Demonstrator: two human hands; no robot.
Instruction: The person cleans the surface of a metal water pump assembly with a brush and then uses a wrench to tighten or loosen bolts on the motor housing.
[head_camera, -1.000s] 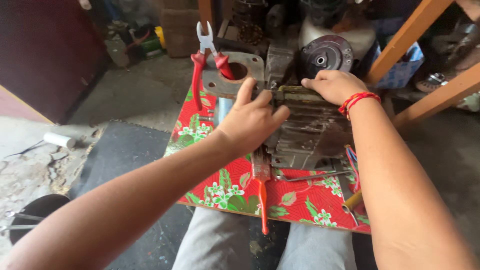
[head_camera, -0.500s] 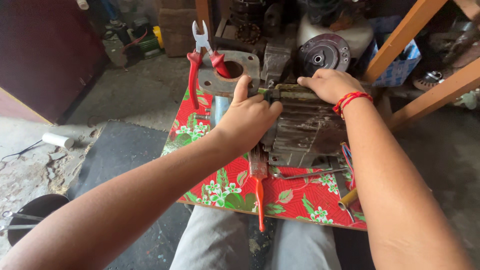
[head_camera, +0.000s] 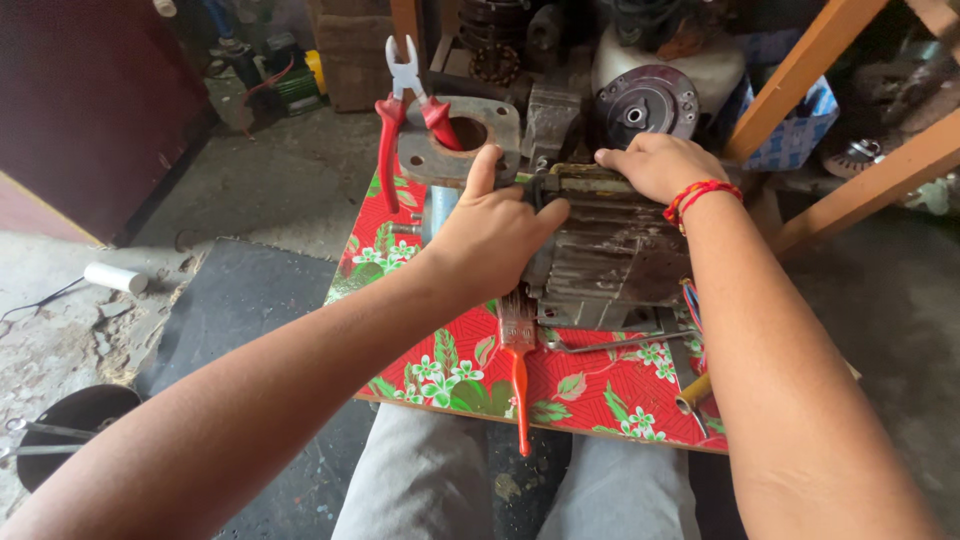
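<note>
Since before, both hands barely shift. Left hand (head_camera: 490, 235) clamps the engine block's (head_camera: 610, 260) near end; right hand (head_camera: 655, 165) grips its top, steadying it on the red cloth (head_camera: 590, 390).

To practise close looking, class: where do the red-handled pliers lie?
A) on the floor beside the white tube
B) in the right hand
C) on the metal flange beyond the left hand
C: the red-handled pliers rest on the metal flange, just beyond the left hand.
</note>
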